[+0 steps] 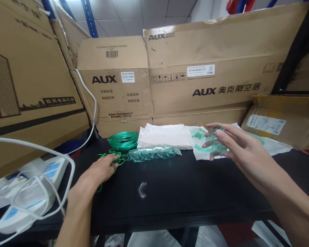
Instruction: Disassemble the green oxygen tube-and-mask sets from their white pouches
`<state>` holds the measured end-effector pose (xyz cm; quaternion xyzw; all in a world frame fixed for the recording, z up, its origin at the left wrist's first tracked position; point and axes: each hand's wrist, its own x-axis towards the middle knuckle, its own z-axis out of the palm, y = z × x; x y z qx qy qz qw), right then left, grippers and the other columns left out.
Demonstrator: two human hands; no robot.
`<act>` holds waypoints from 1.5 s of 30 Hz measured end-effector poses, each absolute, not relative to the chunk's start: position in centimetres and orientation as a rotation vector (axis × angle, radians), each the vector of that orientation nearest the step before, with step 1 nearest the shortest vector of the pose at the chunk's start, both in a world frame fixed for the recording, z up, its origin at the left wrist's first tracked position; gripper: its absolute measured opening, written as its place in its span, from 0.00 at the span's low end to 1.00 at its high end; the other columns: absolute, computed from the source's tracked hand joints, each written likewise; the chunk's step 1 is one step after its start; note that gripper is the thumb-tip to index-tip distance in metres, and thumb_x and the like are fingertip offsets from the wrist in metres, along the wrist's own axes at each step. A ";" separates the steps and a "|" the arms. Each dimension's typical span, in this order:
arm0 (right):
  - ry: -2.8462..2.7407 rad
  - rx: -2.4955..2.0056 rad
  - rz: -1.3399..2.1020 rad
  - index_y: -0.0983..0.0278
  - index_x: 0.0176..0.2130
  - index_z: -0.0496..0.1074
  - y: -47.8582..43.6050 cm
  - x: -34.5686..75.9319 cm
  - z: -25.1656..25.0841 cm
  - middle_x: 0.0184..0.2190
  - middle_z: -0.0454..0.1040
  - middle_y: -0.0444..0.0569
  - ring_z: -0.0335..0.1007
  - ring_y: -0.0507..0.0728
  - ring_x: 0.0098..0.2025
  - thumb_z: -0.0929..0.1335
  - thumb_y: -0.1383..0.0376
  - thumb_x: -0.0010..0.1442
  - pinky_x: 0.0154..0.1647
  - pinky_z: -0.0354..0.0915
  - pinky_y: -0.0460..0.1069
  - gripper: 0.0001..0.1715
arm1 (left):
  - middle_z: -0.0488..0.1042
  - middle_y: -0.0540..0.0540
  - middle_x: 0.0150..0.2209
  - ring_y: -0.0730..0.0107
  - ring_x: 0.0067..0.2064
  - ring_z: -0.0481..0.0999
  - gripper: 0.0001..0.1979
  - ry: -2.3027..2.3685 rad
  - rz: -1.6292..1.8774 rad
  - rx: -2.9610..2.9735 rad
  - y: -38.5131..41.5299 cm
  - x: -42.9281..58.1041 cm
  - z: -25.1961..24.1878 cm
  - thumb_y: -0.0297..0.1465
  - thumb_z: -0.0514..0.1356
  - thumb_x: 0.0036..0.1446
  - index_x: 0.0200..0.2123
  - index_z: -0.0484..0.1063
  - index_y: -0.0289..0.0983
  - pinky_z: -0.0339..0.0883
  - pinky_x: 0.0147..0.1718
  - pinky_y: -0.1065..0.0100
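- The clear cup [216, 139] is held in the right hand [243, 142], between thumb and part-spread fingers, in front of the printed bag [202, 152].
- Its thin wall is probably best gripped lightly, so that it is not dented.
- The cup is well apart from the left hand [99, 171], on the far side of the wrapped row of cups [154, 153].
- The green cords [119, 159] are touched by the left hand's loosely curled fingers; whether any are pinched cannot be told.
- As the cords look tangled, one strand is best teased free gently, without tugging.
- Beyond, the coil of green tubing [123, 140] is set beside white packets [164, 135]; thin strips [142, 190] are laid nearer the front.
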<state>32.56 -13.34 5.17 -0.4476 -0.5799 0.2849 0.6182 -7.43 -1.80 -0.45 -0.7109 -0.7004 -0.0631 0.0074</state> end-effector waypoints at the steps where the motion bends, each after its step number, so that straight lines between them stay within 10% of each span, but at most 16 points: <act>1: -1.349 -1.029 0.661 0.54 0.53 0.77 -13.3 32.5 5.2 0.44 0.77 0.49 0.77 0.60 0.42 0.71 0.47 0.64 0.30 0.77 0.49 0.23 | 0.72 0.40 0.64 0.47 0.66 0.69 0.27 -2.237 -0.166 -2.185 -1.8 -7.8 -0.5 0.34 0.55 0.62 0.62 0.73 0.37 0.65 0.62 0.53; 11: -1.672 -1.281 0.600 0.51 0.60 0.72 -12.9 32.6 4.5 0.49 0.78 0.47 0.75 0.55 0.32 0.69 0.43 0.64 0.39 0.75 0.54 0.30 | 0.63 0.39 0.69 0.40 0.68 0.65 0.28 -2.186 -0.290 -2.037 -4.4 -7.3 1.8 0.42 0.51 0.67 0.64 0.72 0.37 0.61 0.63 0.46; 19: -1.923 -1.265 0.333 0.50 0.59 0.74 -12.2 29.6 1.7 0.60 0.75 0.46 0.68 0.66 0.63 0.73 0.45 0.61 0.65 0.63 0.61 0.31 | 0.83 0.52 0.46 0.54 0.51 0.79 0.22 -1.721 -1.109 -2.851 -9.9 4.7 4.7 0.52 0.53 0.67 0.42 0.83 0.47 0.66 0.53 0.62; 29: -1.823 -1.145 0.561 0.53 0.60 0.75 -12.3 28.5 2.1 0.60 0.75 0.48 0.70 0.63 0.62 0.68 0.48 0.67 0.65 0.64 0.59 0.26 | 0.74 0.50 0.30 0.67 0.34 0.69 0.23 -1.504 -1.423 -3.100 -10.1 8.0 3.1 0.48 0.54 0.69 0.33 0.78 0.38 0.57 0.32 0.69; 45: -1.699 -1.167 0.700 0.57 0.56 0.78 -12.6 28.6 2.8 0.58 0.77 0.48 0.72 0.61 0.61 0.71 0.50 0.66 0.63 0.67 0.56 0.23 | 0.80 0.49 0.39 0.66 0.42 0.75 0.19 -1.573 -1.719 -3.199 -9.1 7.6 3.2 0.46 0.59 0.68 0.48 0.82 0.39 0.68 0.46 0.67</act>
